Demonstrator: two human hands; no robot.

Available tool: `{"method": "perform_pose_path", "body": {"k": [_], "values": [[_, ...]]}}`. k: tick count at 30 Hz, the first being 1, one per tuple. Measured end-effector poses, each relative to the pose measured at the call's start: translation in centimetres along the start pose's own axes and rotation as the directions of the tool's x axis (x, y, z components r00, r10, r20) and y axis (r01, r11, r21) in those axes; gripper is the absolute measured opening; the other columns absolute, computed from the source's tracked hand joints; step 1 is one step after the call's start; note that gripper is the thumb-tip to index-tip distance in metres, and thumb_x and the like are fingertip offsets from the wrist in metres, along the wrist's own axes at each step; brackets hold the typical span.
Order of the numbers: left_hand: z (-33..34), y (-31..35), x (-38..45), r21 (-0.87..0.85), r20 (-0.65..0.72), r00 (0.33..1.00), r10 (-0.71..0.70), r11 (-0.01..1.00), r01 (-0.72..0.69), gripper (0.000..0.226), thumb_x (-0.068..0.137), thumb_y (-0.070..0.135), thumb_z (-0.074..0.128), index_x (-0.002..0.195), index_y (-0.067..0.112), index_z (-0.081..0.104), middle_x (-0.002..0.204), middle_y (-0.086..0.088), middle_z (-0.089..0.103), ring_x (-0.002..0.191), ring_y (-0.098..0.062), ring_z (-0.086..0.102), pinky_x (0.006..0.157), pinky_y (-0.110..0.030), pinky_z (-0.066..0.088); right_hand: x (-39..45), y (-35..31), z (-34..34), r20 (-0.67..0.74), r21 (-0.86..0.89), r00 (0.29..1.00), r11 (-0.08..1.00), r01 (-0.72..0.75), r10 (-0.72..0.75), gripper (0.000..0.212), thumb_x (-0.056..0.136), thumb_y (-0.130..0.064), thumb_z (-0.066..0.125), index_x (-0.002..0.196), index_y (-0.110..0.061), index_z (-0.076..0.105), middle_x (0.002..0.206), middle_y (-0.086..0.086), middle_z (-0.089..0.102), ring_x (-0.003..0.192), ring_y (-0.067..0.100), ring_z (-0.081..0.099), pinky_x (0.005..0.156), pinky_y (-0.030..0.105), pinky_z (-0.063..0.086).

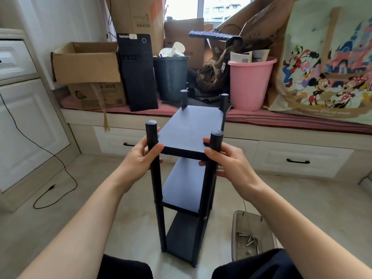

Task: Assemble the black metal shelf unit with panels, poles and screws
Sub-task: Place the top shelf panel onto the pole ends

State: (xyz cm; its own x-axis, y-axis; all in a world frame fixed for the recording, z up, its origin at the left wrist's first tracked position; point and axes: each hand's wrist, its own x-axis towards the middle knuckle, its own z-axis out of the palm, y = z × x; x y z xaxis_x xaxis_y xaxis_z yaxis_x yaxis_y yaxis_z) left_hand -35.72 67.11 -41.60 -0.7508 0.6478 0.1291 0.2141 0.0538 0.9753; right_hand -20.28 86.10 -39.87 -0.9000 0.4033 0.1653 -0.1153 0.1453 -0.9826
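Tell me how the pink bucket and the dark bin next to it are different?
The pink bucket is bright pink; the dark bin is nearly black. The pink bucket holds papers, while the dark bin holds a white paper cup and other rubbish. The pink bucket looks wider. Both stand upright on the window seat, full to the rim.

shelf panels [190,129]: black, matt, smooth – faint sheen on top
poles [154,158]: black, matt, smooth caps
screws [249,239]: bare metal, shiny
tray [237,218]: clear plastic, brownish tint
bucket [248,85]: pink plastic, smooth, semi-gloss
boxes [86,63]: brown cardboard, rough, torn edges
PC tower [137,73]: black, matt w/ glossy trim
floor [100,198]: beige tile – smooth
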Motion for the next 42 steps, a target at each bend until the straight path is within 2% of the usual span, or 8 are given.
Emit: {"method": "perform_pose_path", "body": {"k": [5, 9, 12, 17, 22, 28, 34, 42], "values": [[0.1, 0.3, -0.4, -0.046, 0.087, 0.996, 0.005, 0.999, -0.001, 0.055, 0.079, 0.054, 0.065, 0.130, 0.063, 0.046, 0.118, 0.035, 0.064, 0.105, -0.009, 0.070, 0.082, -0.025, 0.057, 0.3, 0.5, -1.3, 0.003, 0.011, 1.000, 1.000, -0.009, 0.009, 0.025, 0.098, -0.029, 0.058, 0.118, -0.044, 0.059, 0.119, -0.013, 0.068, 0.102, 0.012, 0.070, 0.094, 0.046, 0.048], [-0.2, 0.3, -0.8, -0.060, 0.116, 0.993, -0.003, 0.998, 0.010, 0.058, 0.077, 0.049, 0.070, 0.132, 0.055, 0.054, 0.116, 0.013, 0.073, 0.102, -0.020, 0.073, 0.087, -0.037, 0.057, 0.5, 0.8, -2.1, -0.008, -0.032, 1.000, 0.999, 0.019, -0.019, 0.018, 0.102, -0.029, 0.051, 0.118, -0.023, 0.057, 0.120, -0.005, 0.061, 0.116, 0.011, 0.055, 0.082, 0.025, 0.049], [-0.3, 0.3, -1.1, -0.071, 0.116, 0.993, 0.001, 0.997, 0.007, 0.060, 0.075, 0.044, 0.074, 0.132, 0.047, 0.058, 0.110, -0.001, 0.076, 0.100, -0.026, 0.073, 0.085, -0.040, 0.060, 0.6, 0.6, -1.9, -0.019, -0.048, 1.000, 0.999, 0.020, -0.021, 0.018, 0.104, -0.026, 0.047, 0.110, -0.039, 0.058, 0.106, -0.027, 0.069, 0.106, -0.005, 0.062, 0.073, 0.011, 0.049], [0.0, 0.2, -1.6, -0.132, 0.087, 0.996, 0.017, 0.991, -0.005, 0.061, 0.074, 0.041, 0.077, 0.131, 0.026, 0.063, 0.106, -0.013, 0.077, 0.100, -0.030, 0.074, 0.077, -0.031, 0.061, 1.3, 1.0, -2.0, -0.097, -0.059, 0.995, 0.998, 0.030, -0.036, 0.021, 0.105, -0.025, 0.045, 0.123, -0.031, 0.054, 0.123, -0.012, 0.064, 0.119, 0.008, 0.059, 0.094, 0.025, 0.047], [0.3, 0.3, -1.9, -0.157, 0.070, 0.997, 0.030, 0.987, -0.019, 0.055, 0.073, 0.042, 0.079, 0.125, 0.026, 0.068, 0.106, -0.013, 0.077, 0.101, -0.031, 0.074, 0.079, -0.034, 0.061, 1.6, 1.4, -1.8, -0.122, -0.050, 0.992, 0.998, 0.034, -0.040, 0.030, 0.106, -0.026, 0.042, 0.135, -0.022, 0.048, 0.136, -0.004, 0.056, 0.127, 0.013, 0.052, 0.105, 0.034, 0.041], [0.5, 0.7, -2.2, -0.217, 0.117, 0.992, 0.036, 0.976, -0.010, 0.047, 0.079, 0.027, 0.078, 0.125, 0.026, 0.068, 0.111, -0.015, 0.075, 0.109, -0.028, 0.071, 0.088, -0.029, 0.058, 1.7, 1.9, -1.7, -0.152, -0.061, 0.987, 0.997, 0.043, -0.052, 0.025, 0.106, -0.027, 0.040, 0.129, -0.024, 0.048, 0.112, -0.004, 0.060, 0.092, 0.011, 0.062, 0.073, 0.015, 0.046], [1.3, 0.8, -2.2, -0.170, 0.169, 0.984, 0.054, 0.985, -0.025, 0.053, 0.077, 0.019, 0.079, 0.129, 0.022, 0.066, 0.107, -0.015, 0.076, 0.107, -0.027, 0.072, 0.088, -0.029, 0.058, 2.1, 2.3, -2.4, -0.194, -0.090, 0.980, 0.995, 0.038, -0.055, 0.018, 0.107, -0.030, 0.040, 0.122, -0.030, 0.048, 0.118, -0.012, 0.058, 0.099, -0.010, 0.057, 0.085, 0.014, 0.044], [4.2, 0.9, -1.7, -0.089, 0.013, 0.990, 0.143, 0.986, -0.141, 0.050, 0.074, 0.024, 0.082, 0.121, 0.030, 0.068, 0.097, -0.002, 0.079, 0.096, -0.019, 0.076, 0.092, -0.032, 0.058, 3.6, 1.9, -2.5, -0.456, -0.093, 0.885, 0.984, -0.153, 0.094, 0.050, 0.096, -0.048, 0.055, 0.132, -0.015, 0.042, 0.120, 0.006, 0.056, 0.111, 0.022, 0.056, 0.093, 0.036, 0.046]]}}
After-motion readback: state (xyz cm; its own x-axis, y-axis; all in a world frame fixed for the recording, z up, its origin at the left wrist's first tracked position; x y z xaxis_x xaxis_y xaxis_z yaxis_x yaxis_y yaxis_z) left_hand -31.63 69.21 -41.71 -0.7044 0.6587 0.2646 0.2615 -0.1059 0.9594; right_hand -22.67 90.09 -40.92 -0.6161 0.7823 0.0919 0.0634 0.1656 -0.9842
